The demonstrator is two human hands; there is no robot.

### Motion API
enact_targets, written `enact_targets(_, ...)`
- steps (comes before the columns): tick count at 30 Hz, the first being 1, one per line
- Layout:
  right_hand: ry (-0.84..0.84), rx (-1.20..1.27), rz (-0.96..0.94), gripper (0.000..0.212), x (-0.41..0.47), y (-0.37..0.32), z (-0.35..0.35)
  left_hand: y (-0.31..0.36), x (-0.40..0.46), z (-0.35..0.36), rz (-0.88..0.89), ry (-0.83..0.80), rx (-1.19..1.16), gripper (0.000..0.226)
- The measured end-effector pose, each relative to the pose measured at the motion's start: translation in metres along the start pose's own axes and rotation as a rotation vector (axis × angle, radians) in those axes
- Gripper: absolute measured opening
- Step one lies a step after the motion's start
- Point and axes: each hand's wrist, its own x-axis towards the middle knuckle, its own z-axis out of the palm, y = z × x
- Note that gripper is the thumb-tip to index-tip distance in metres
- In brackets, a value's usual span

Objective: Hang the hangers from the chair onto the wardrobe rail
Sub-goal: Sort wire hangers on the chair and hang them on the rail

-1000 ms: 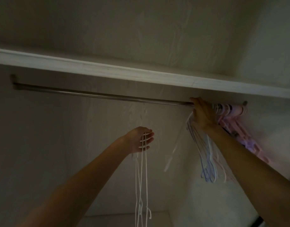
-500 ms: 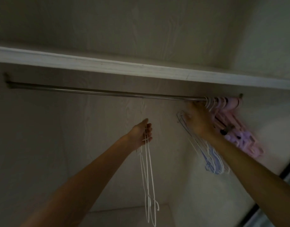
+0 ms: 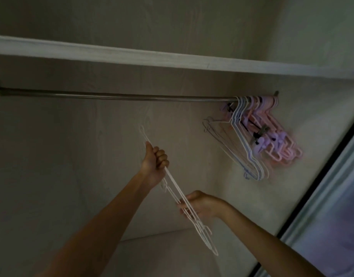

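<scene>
A metal wardrobe rail [image 3: 116, 96] runs left to right under a white shelf. Several hangers [image 3: 250, 136], white, blue, pink and purple, hang bunched at its right end. My left hand [image 3: 155, 161] is raised below the rail's middle and grips a few thin white hangers [image 3: 176, 188] in its fist; they slant down to the right. Lower down, my right hand [image 3: 200, 205] holds the same white hangers near their lower part, fingers curled round the wires. The chair is out of view.
The white shelf [image 3: 172, 60] sits just above the rail. The wardrobe's back wall and right side wall enclose the space. A sliding door frame [image 3: 320, 186] slants along the right edge. Most of the rail's length left of the hung bunch is bare.
My right hand has left the hangers on the rail and dropped to the white hangers in my left hand. My left hand has closed into a fist, and the white hangers have tilted.
</scene>
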Motion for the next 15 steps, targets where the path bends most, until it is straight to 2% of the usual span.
enact_targets(2,0.151,0.032,-0.044,0.016,-0.006,0.006,0.000,0.001,-0.007,-0.002,-0.002,0.007,0.022,0.045)
enact_targets(6,0.561,0.007,-0.190,0.011,-0.026,0.024,-0.014,0.002,-0.028,-0.018,-0.004,0.054,0.321,0.025)
enact_targets(9,0.720,-0.038,-0.327,0.026,-0.041,0.038,-0.024,0.006,-0.036,-0.029,0.058,0.196,0.440,0.025)
enact_targets(12,0.918,-0.249,-0.465,0.031,-0.059,0.040,-0.039,0.012,-0.039,-0.039,0.140,0.356,0.562,0.030)
enact_targets(15,1.048,-0.434,-0.586,0.031,-0.079,0.024,-0.048,0.017,-0.035,-0.052,0.135,0.407,0.724,0.030)
